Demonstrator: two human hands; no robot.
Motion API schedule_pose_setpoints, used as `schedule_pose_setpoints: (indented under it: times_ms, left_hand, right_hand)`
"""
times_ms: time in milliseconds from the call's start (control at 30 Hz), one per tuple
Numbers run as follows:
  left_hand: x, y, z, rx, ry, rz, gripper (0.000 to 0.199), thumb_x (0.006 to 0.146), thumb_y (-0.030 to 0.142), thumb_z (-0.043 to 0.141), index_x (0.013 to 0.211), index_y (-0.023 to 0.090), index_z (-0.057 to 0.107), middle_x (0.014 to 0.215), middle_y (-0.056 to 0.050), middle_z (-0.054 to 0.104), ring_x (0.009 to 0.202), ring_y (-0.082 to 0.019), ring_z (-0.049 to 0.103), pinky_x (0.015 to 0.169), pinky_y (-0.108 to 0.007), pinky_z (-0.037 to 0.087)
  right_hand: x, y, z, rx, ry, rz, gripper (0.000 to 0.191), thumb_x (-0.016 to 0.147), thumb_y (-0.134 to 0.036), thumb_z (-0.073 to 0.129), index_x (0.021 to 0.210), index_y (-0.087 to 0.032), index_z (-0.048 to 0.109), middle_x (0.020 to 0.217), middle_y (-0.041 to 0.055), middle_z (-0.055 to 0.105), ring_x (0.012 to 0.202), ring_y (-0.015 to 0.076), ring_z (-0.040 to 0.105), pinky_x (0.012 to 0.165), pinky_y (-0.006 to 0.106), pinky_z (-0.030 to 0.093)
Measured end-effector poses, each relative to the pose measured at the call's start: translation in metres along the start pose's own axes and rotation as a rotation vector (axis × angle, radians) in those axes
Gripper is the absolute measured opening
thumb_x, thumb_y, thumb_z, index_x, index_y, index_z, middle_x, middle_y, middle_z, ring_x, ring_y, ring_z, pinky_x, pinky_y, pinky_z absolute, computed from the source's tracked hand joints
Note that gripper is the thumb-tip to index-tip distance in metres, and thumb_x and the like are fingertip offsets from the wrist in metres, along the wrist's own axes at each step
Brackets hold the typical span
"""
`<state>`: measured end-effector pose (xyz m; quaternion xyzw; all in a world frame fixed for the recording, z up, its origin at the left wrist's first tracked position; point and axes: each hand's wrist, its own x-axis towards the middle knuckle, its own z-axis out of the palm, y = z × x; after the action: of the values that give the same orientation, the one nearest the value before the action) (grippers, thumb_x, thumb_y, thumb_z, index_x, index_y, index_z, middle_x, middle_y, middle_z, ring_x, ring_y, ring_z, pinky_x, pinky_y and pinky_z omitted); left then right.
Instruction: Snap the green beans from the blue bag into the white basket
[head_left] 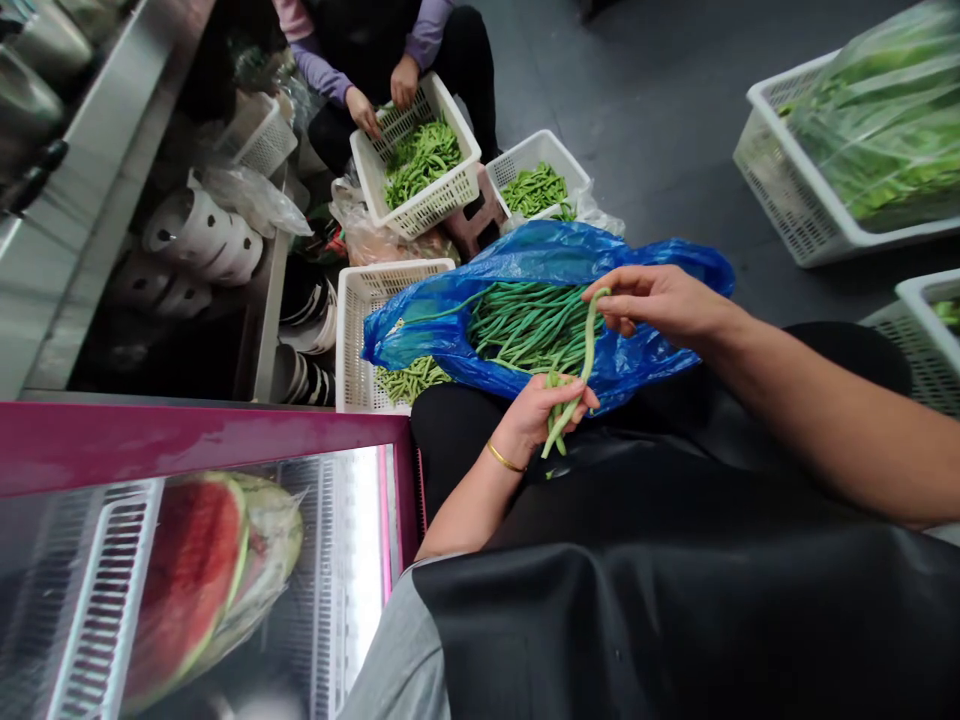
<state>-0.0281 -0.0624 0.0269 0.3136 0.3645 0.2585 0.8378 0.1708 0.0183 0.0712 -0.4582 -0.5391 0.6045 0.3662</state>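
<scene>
My left hand (pixel 553 405) is closed around a few green bean pieces and the lower part of a long bean. The upper end of that long green bean (pixel 590 340) is pinched between the thumb and fingers of my right hand (pixel 652 300). Both hands are over a blue plastic bag (pixel 540 245), which lies open across my lap. A heap of long green beans (pixel 525 320) fills the bag's mouth. Left of the bag, a white basket (pixel 356 330) holds cut bean pieces (pixel 412 380), partly covered by the bag.
Across from me a co-worker's hands (pixel 382 100) are at a white basket (pixel 420 215) of bean pieces. Another white basket (pixel 540 150) of beans stands beside it. At right, a crate (pixel 802 200) holds bagged greens. A glass-topped fridge with cut watermelon (pixel 191 570) borders my left.
</scene>
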Motion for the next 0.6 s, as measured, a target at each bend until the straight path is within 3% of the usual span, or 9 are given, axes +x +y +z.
schedule_pose_setpoints:
  times_ms: [133, 233, 333, 467, 533, 600]
  left_hand:
    - [0.001, -0.008, -0.002, -0.082, 0.047, 0.048, 0.044, 0.069, 0.054, 0.070, 0.063, 0.011, 0.060, 0.043, 0.003, 0.044, 0.034, -0.004, 0.034, 0.036, -0.019, 0.021]
    - [0.008, -0.008, -0.007, -0.167, 0.304, 0.195, 0.041, 0.071, 0.050, 0.071, 0.063, 0.013, 0.056, 0.043, 0.005, 0.043, 0.034, -0.003, 0.033, 0.037, -0.018, 0.023]
    - [0.023, -0.004, -0.017, -0.311, 0.584, 0.274, 0.040, 0.073, 0.048, 0.071, 0.065, 0.013, 0.053, 0.048, 0.006, 0.044, 0.037, -0.002, 0.037, 0.039, -0.016, 0.026]
    - [0.041, 0.003, -0.037, -0.462, 0.770, 0.242, 0.040, 0.076, 0.047, 0.068, 0.066, 0.014, 0.048, 0.048, 0.008, 0.042, 0.037, -0.001, 0.036, 0.040, -0.015, 0.028]
    - [0.042, 0.005, -0.044, -0.422, 0.777, 0.229, 0.041, 0.076, 0.049, 0.068, 0.066, 0.015, 0.047, 0.047, 0.008, 0.043, 0.037, -0.001, 0.037, 0.040, -0.015, 0.029]
    - [0.038, 0.006, -0.044, -0.253, 0.590, 0.164, 0.043, 0.073, 0.052, 0.069, 0.068, 0.014, 0.051, 0.050, 0.005, 0.050, 0.038, -0.003, 0.043, 0.041, -0.016, 0.032]
  right_hand:
    - [0.000, 0.010, -0.011, -0.132, 0.201, -0.038, 0.017, 0.075, -0.033, 0.069, 0.075, -0.017, 0.063, 0.060, -0.0002, 0.059, 0.049, 0.0094, 0.052, 0.049, 0.025, 0.045]
    - [-0.020, 0.013, -0.004, -0.356, 0.292, -0.119, 0.016, 0.080, -0.034, 0.064, 0.077, -0.020, 0.061, 0.064, 0.0030, 0.062, 0.054, 0.0144, 0.057, 0.055, 0.030, 0.047]
    - [-0.050, 0.015, 0.020, -0.582, 0.235, -0.280, 0.013, 0.083, -0.036, 0.059, 0.082, -0.023, 0.063, 0.075, 0.0072, 0.068, 0.066, 0.0211, 0.062, 0.063, 0.035, 0.047]
    - [-0.074, 0.017, 0.046, -0.675, 0.130, -0.348, 0.019, 0.085, -0.038, 0.051, 0.079, -0.025, 0.064, 0.077, 0.0081, 0.069, 0.069, 0.0219, 0.063, 0.064, 0.035, 0.046]
    - [-0.071, 0.017, 0.046, -0.660, 0.048, -0.322, 0.019, 0.084, -0.039, 0.052, 0.078, -0.025, 0.064, 0.074, 0.0066, 0.068, 0.067, 0.0210, 0.062, 0.063, 0.034, 0.045]
    - [-0.061, 0.017, 0.040, -0.588, -0.022, -0.244, 0.019, 0.083, -0.041, 0.054, 0.078, -0.025, 0.063, 0.068, 0.0040, 0.066, 0.060, 0.0192, 0.060, 0.060, 0.032, 0.044]
